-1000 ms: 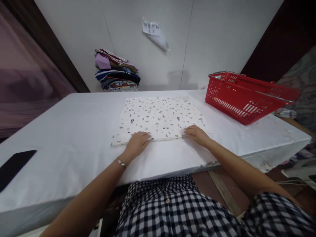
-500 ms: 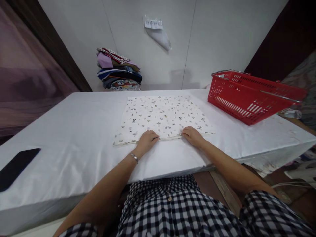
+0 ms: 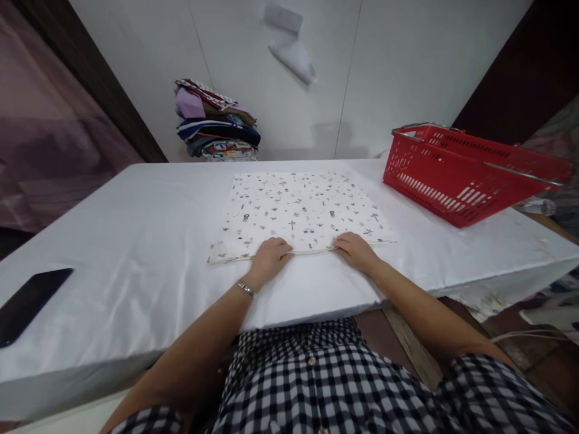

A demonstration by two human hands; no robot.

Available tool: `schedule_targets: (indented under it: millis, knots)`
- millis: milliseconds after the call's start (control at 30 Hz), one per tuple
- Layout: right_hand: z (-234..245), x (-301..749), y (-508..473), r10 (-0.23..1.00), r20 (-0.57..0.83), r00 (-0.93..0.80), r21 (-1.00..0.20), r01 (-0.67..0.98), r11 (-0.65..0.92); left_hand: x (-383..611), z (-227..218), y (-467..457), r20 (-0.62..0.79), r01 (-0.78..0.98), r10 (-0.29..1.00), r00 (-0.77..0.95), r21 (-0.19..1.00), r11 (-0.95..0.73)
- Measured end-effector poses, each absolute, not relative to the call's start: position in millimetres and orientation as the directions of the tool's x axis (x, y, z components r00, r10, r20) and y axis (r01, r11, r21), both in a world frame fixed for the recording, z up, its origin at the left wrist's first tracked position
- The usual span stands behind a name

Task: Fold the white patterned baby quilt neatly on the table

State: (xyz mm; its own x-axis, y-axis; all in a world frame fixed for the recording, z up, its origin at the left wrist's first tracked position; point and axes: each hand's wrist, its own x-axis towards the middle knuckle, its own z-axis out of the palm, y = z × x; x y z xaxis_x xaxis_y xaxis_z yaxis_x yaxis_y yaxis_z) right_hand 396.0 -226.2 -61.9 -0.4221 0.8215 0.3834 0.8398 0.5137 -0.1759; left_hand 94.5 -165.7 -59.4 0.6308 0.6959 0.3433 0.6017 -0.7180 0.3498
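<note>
A white cloth (image 3: 298,208) with small printed plants and figures lies folded flat on the table, its layered edge towards me. My left hand (image 3: 271,257) pinches that near edge left of its middle, with the fingers closed and the wrist in a metal bracelet. Further right on the same edge, my right hand (image 3: 355,250) also has its fingers closed on the cloth. Between both hands the edge runs nearly straight. The fingertips are partly hidden by the hands themselves.
The table has a white satiny cover (image 3: 136,241). A red plastic basket (image 3: 465,181) stands at the right. At the far left lies a dark phone (image 3: 34,304). A stack of folded clothes (image 3: 217,123) sits at the back, by the white wall (image 3: 389,66).
The camera view has tilted slightly. Both hands stay on the cloth's near edge, and its layers lie closer together between them.
</note>
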Motion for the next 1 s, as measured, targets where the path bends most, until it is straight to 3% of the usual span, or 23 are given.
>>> schedule_targets:
  millis: [300, 700, 1000]
  knots:
    - [-64, 396, -224, 0.848, 0.430, -0.310, -0.315, 0.829, 0.463, 99, -55, -167, 0.373, 0.635, 0.701, 0.608, 0.301, -0.711]
    - [-66, 394, -225, 0.840, 0.373, -0.394, -0.169, 0.861, 0.479, 103, -48, -175, 0.311, 0.669, 0.645, 0.698, 0.036, -0.742]
    - [-48, 360, -220, 0.838, 0.321, -0.441, -0.158, 0.848, 0.507, 104, -51, -173, 0.352, 0.710, 0.686, 0.636, 0.082, -0.700]
